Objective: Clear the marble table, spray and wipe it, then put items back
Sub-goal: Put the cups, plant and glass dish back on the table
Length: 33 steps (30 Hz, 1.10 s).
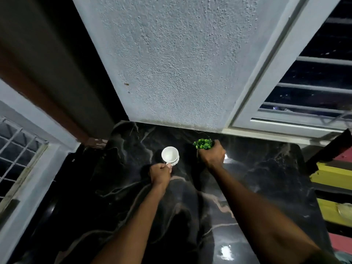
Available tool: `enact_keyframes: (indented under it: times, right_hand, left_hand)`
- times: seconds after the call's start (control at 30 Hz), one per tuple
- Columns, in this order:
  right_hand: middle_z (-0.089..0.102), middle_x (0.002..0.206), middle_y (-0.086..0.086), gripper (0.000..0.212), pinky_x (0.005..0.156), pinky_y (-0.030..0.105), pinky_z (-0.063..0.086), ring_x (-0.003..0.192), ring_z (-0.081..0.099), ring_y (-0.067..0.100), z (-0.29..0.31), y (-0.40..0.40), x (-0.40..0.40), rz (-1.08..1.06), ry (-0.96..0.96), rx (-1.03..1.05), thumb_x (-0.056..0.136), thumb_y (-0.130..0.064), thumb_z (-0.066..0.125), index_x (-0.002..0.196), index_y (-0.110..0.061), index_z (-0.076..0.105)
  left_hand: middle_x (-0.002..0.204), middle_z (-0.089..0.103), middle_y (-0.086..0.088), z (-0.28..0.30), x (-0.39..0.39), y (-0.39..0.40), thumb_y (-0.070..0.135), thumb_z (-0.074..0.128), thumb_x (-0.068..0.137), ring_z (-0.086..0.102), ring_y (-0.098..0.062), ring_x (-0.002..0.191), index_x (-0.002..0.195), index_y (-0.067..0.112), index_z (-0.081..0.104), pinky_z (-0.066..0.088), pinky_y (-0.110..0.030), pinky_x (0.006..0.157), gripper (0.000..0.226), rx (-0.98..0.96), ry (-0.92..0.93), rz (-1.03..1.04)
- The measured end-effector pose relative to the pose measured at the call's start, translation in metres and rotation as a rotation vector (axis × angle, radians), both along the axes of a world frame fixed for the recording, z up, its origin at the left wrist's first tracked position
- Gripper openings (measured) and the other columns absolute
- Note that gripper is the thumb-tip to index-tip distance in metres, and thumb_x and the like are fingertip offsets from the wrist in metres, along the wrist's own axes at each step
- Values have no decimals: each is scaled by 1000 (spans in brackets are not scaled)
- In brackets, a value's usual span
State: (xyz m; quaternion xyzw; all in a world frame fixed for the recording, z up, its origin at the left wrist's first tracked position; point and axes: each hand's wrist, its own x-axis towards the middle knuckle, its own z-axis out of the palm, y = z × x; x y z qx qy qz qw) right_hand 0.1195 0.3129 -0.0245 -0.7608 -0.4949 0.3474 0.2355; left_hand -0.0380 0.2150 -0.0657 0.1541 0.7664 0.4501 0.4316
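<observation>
Marble table, black with pale veins, stands against a grey textured wall. Toward its far side, the left hand pinches the handle of a white cup, and just to the right the right hand curls its fingers round a small green plant. A barred window lies far right.
</observation>
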Motion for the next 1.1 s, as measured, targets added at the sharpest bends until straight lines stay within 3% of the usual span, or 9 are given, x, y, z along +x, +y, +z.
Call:
enact_keyframes:
  times: [0.2, 0.37, 0.47, 0.57, 0.67, 0.83, 0.93, 1.0, 1.1]
  right_hand:
    - [69, 93, 7, 38, 85, 40, 60, 93, 68, 30, -10, 33, -20, -59, -12, -14, 68, -27, 78, 102, -18, 63]
    - [72, 103, 14, 45, 93, 40, 57, 103, 67, 34, -18, 32, -29, -124, -51, -34, 69, -28, 80, 111, -16, 67]
    - [71, 99, 12, 42, 87, 33, 55, 99, 67, 32, -17, 30, -34, -122, -56, -68, 68, -28, 78, 107, -18, 67]
    - [66, 91, 6, 35, 80, 26, 46, 95, 65, 30, -16, 23, -42, -116, -75, -101, 69, -26, 75, 102, -21, 65]
    - [66, 92, 7, 34, 83, 30, 49, 98, 65, 31, -18, 19, -46, -131, -89, -91, 71, -25, 76, 102, -20, 62]
    - [51, 131, 19, 84, 104, 44, 47, 123, 53, 39, -14, 20, -52, -90, -148, -152, 67, -28, 83, 141, -20, 42]
    - [31, 153, 20, 106, 110, 62, 34, 144, 32, 40, -9, 13, -67, -33, -407, -158, 66, -44, 80, 153, -25, 23]
    - [27, 159, 21, 104, 112, 65, 27, 149, 27, 37, -7, 5, -82, 24, -592, -25, 67, -50, 74, 154, -20, 25]
    - [42, 150, 18, 86, 113, 58, 28, 139, 41, 36, -1, -10, -117, 114, -680, 237, 67, -44, 69, 143, -14, 43]
  left_hand:
    - [63, 59, -3, -13, -47, 25, -5, 66, 88, 59, -23, 83, 53, 12, 59, 56, -51, 91, 40, 40, -20, -8]
    - [73, 65, -10, -23, -80, 37, -2, 65, 90, 60, -24, 83, 57, 15, 62, 49, -36, 81, 37, 20, -42, -98]
    - [78, 64, -13, -23, -98, 40, -1, 64, 91, 58, -21, 80, 61, 11, 63, 45, -33, 76, 33, 18, -49, -135]
    - [70, 59, -9, -21, -114, 43, 0, 63, 92, 50, -18, 67, 67, 2, 64, 41, -26, 63, 26, 18, -32, -170]
    - [64, 56, -7, -19, -128, 47, -2, 62, 91, 45, -12, 54, 62, 2, 62, 36, -13, 46, 29, 35, -7, -197]
    - [66, 62, -8, -17, -148, 53, 0, 61, 92, 52, -13, 63, 65, 0, 67, 42, -27, 65, 27, 50, -29, -214]
    - [74, 66, -13, -19, -157, 55, 0, 63, 92, 58, -20, 75, 72, 1, 68, 48, -32, 75, 20, 69, -39, -191]
    - [75, 67, -14, -20, -163, 56, 0, 64, 91, 60, -22, 78, 71, 3, 68, 48, -33, 76, 21, 71, -40, -176]
    - [79, 68, -16, -23, -173, 58, 0, 64, 92, 62, -23, 82, 75, 2, 70, 51, -37, 82, 18, 73, -55, -133]
